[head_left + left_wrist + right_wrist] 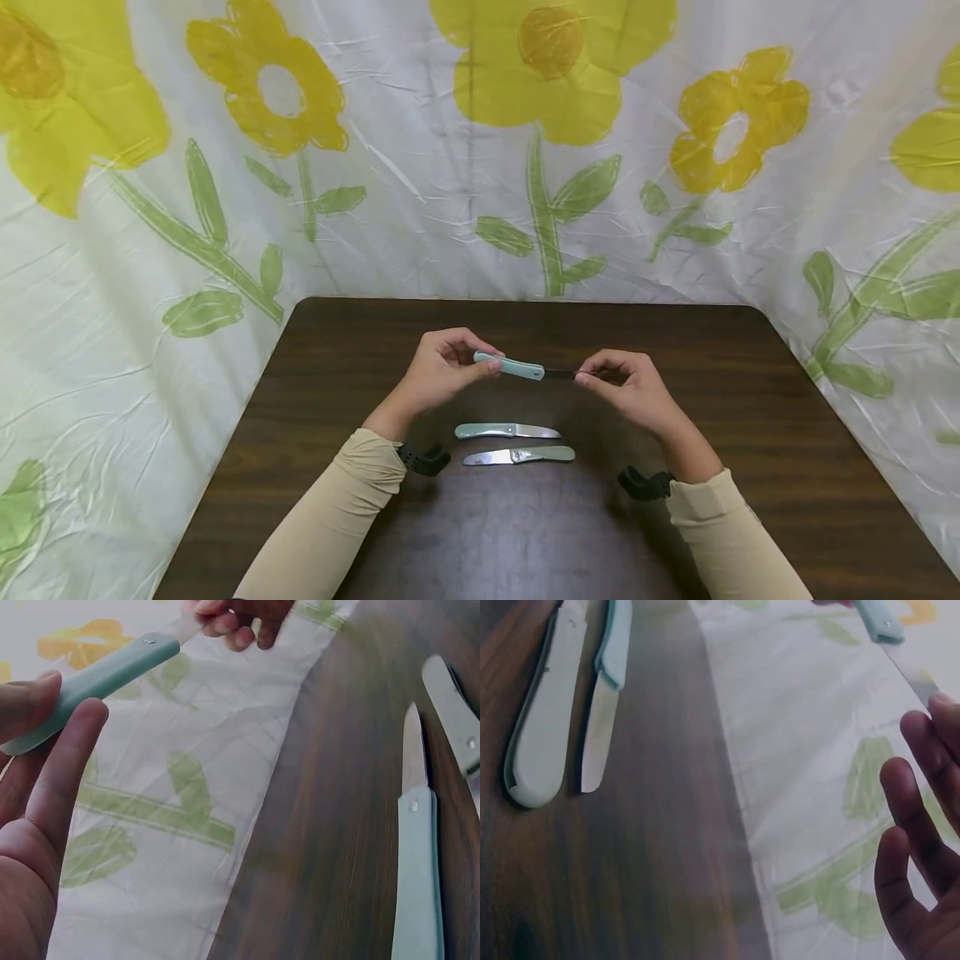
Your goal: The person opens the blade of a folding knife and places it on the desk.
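Observation:
Above the table, a folding knife with a light teal handle [517,367] is held with its blade [559,374] out to the right. My left hand [444,364] pinches the rear of the handle between thumb and fingers, as the left wrist view also shows. At the other end, my right hand [630,385] pinches the blade near its tip. Below them on the table lie two more opened knives: a teal-handled knife [486,430] with its blade to the right, and a pale grey-green knife [543,454] with its blade to the left.
The dark wooden table [315,467] reaches back to a white curtain [405,225] printed with yellow flowers, which also hangs along both sides. Black bands [424,459] circle both wrists over beige sleeves.

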The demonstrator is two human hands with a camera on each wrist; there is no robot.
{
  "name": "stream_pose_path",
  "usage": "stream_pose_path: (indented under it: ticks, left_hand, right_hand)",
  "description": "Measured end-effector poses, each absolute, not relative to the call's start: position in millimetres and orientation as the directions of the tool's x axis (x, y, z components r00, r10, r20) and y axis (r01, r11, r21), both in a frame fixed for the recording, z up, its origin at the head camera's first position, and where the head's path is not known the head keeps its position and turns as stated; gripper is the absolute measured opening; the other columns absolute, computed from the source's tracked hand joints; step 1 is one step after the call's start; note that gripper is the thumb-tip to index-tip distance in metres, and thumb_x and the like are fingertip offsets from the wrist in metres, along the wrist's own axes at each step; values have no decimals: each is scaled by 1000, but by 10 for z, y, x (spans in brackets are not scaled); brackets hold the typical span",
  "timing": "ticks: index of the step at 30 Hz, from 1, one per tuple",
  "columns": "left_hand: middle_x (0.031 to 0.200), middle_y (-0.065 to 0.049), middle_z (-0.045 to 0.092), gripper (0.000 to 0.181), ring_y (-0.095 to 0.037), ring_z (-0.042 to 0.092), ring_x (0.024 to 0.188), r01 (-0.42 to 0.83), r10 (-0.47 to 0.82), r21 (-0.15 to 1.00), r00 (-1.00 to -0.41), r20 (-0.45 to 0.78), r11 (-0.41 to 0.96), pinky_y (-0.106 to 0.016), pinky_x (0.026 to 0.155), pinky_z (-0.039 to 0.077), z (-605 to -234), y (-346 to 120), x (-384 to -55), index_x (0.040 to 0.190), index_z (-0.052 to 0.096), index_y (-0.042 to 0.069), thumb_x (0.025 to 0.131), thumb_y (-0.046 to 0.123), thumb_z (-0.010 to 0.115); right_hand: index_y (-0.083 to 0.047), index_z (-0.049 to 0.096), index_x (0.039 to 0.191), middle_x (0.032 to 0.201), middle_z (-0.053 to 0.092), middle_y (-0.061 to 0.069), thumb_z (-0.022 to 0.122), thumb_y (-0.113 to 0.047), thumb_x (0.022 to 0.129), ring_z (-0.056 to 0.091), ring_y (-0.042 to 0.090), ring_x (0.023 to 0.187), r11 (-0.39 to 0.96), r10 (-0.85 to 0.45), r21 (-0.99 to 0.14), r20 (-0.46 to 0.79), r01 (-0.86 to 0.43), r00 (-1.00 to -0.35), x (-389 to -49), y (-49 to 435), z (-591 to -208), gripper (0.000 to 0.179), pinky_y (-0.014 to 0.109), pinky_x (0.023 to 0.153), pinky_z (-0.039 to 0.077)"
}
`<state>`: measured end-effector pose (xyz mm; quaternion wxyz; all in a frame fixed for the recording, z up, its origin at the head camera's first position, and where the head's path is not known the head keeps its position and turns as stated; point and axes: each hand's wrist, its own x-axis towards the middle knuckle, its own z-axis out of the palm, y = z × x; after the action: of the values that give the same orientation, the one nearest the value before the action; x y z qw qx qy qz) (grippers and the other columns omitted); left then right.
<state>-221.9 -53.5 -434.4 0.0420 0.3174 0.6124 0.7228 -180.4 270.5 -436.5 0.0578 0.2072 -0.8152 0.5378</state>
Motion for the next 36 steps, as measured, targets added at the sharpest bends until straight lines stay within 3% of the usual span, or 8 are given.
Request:
stream_pose_path:
  ticks: [9,15,26,29,32,36]
  left_hand:
    - [98,-4,82,21,-17,79,83,251,418,912,-827,376,-325,-38,81,66,-4316,-516,-2144,103,64,-22,88,-14,77]
    - [96,-4,82,20,-17,78,80,247,416,922,-836,358,-298,-38,80,66,-4342,-533,-2167,103,65,-21,89,-13,77]
    - [108,-33,73,17,-15,76,85,274,473,953,-828,301,-127,-26,80,62,-4445,-612,-2174,105,71,-11,90,-9,79]
    - [107,-29,74,16,-11,72,82,275,476,959,-836,272,-64,-22,75,59,-4461,-621,-2172,103,73,-7,89,-9,79]
    - [102,-22,74,13,-8,60,70,309,484,951,-835,262,20,-18,65,51,-4480,-635,-2173,102,75,-2,90,-5,80]
    - [98,-15,74,10,-8,56,69,356,492,927,-831,258,116,-19,63,48,-4514,-660,-2182,100,77,2,91,-1,80]
  right_hand:
    - [-1,77,96,89,77,-4,80,-1,93,71,20,76,296,-297,-885,273,-360,-915,-1813,2696,-4450,3,25,65,57]
    - [-8,78,95,89,77,-2,81,-3,93,70,12,79,330,-315,-880,238,-341,-919,-1812,2677,-4500,6,26,70,58]
    - [-11,79,97,91,76,-1,81,-14,95,69,11,83,475,-375,-795,206,-378,-904,-1796,2643,-4513,4,29,74,59]
    - [-12,79,97,91,76,-1,81,-16,96,68,11,84,491,-381,-788,188,-371,-905,-1802,2635,-4513,5,29,73,58]
    - [-9,79,97,92,76,1,81,-16,96,67,12,84,498,-388,-789,169,-360,-906,-1817,2624,-4523,7,29,72,58]
    - [-10,78,96,92,75,-1,80,-16,96,66,12,85,530,-411,-759,160,-378,-897,-1857,2591,-4567,6,31,74,58]
